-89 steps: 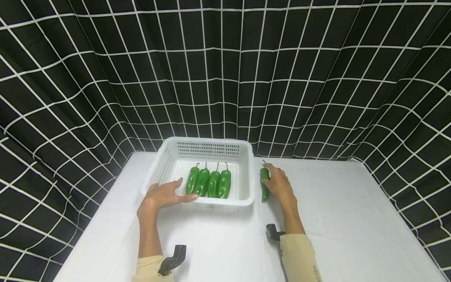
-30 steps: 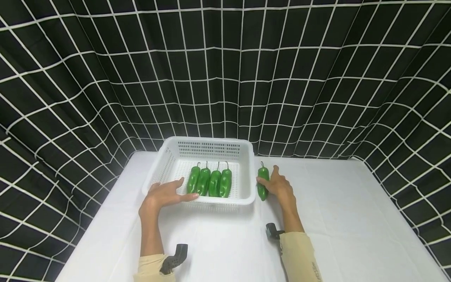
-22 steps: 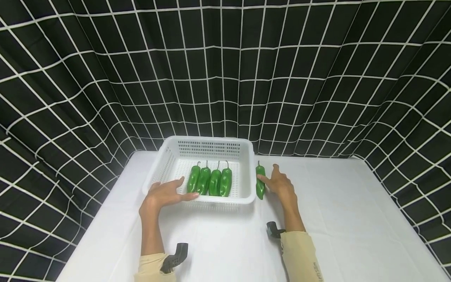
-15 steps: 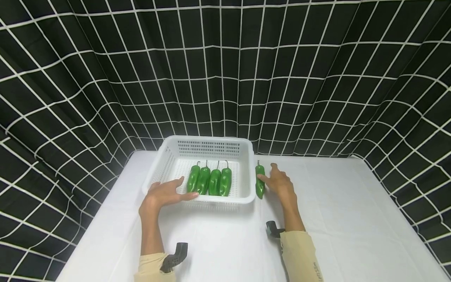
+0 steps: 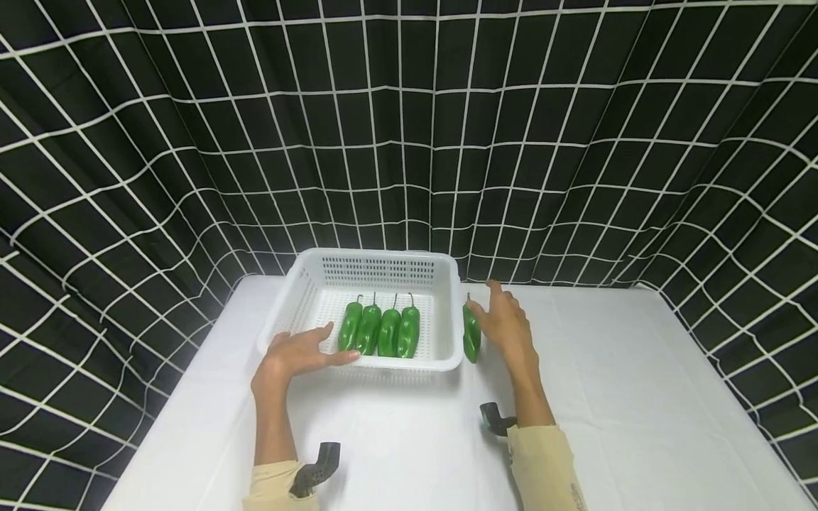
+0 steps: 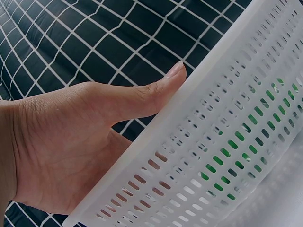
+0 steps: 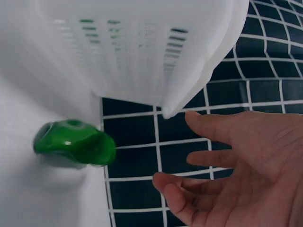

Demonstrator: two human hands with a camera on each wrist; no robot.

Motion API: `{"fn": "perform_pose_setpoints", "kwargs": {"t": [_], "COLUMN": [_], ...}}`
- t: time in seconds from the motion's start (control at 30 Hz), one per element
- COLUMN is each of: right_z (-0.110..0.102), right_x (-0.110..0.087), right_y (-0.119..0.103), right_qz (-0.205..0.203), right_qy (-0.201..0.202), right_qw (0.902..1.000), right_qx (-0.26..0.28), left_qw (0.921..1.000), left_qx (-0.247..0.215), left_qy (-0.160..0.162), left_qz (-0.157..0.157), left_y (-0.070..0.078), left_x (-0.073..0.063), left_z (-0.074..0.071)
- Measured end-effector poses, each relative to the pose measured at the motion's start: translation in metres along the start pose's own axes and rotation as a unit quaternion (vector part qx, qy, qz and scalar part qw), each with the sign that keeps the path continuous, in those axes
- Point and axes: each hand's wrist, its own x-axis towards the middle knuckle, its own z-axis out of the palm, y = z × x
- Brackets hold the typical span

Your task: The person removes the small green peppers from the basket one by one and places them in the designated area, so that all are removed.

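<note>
Four-sided white plastic basket (image 5: 377,364) with slotted walls stands on the table, holding several green chili peppers (image 5: 388,332) side by side, stems pointing away. My left hand (image 5: 294,355) rests at its near left corner, thumb (image 6: 165,90) stretched along the rim; part of the palm is behind the wall in the left wrist view. One more green chili pepper (image 5: 471,337) lies on the table beside the basket's right wall. Just right of it is my right hand (image 5: 508,323), fingers loosely spread and holding nothing. The right wrist view shows a gap between hand and pepper.
A white cloth covers the table (image 5: 396,440). Black curtain (image 5: 543,177) with a white grid surrounds its back and sides. Each wrist carries a dark camera mount (image 5: 317,468) over a beige sleeve (image 5: 546,465).
The loose pepper has shifted left, closer to the basket, and turned over. My right hand has come off it, moving slightly away from me. The left hand stays at the corner.
</note>
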Motion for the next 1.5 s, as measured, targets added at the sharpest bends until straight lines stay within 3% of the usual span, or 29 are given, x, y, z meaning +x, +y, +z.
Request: {"fn": "perform_pose_setpoints", "kwargs": {"t": [0.27,0.5,0.63,0.83,0.9,1.27,1.5], "right_z": [0.015,0.038,0.048,0.064,0.066,0.068,0.068], "right_x": [-0.008,-0.014,-0.014,-0.012,-0.011,-0.015,-0.015], "right_y": [-0.027,-0.046,-0.053,-0.055,-0.056,-0.060,-0.063], "right_qz": [-0.086,-0.148,-0.185,-0.278,-0.291,-0.244,-0.234], "right_qy": [0.064,0.135,0.143,0.073,0.043,-0.084,-0.121], "right_qw": [0.9942,0.9790,0.9696,0.9472,0.9409,0.9227,0.9125], "right_qx": [-0.003,-0.041,-0.072,-0.142,-0.167,-0.287,-0.313], "left_qw": [1.0000,1.0000,1.0000,1.0000,1.0000,1.0000,0.9999], "left_qx": [0.000,0.001,0.000,0.003,0.006,0.007,0.011], "left_qy": [-0.001,-0.001,0.001,0.004,0.004,0.004,0.000], "left_qz": [-0.004,-0.002,-0.002,-0.001,0.000,-0.003,-0.006], "left_y": [-0.002,-0.002,-0.002,-0.001,0.000,-0.001,0.000], "left_x": [0.001,0.000,0.001,0.003,0.003,0.004,0.001], "left_z": [0.000,0.002,0.002,0.000,0.000,0.001,0.001]}}
